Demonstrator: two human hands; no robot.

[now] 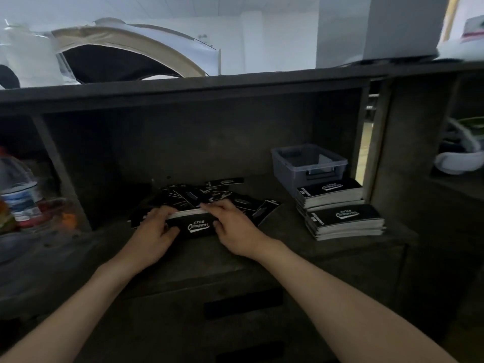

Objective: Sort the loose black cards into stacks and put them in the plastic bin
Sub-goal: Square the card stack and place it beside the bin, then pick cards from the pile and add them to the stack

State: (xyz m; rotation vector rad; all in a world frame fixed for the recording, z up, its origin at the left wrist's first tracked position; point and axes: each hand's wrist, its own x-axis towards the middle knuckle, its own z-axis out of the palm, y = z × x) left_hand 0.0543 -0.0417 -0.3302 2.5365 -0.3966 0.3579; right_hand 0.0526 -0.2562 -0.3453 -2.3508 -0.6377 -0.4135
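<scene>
Both hands, left hand (159, 226) and right hand (231, 226), grip a stack of cards (195, 224) before loose cards (209, 195), near a plastic bin (309, 163).

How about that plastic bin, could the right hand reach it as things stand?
Probably yes. The plastic bin sits open-topped beyond and right of the right hand, with only two low finished stacks before it. The hand grips the card stack together with the left hand.
</scene>
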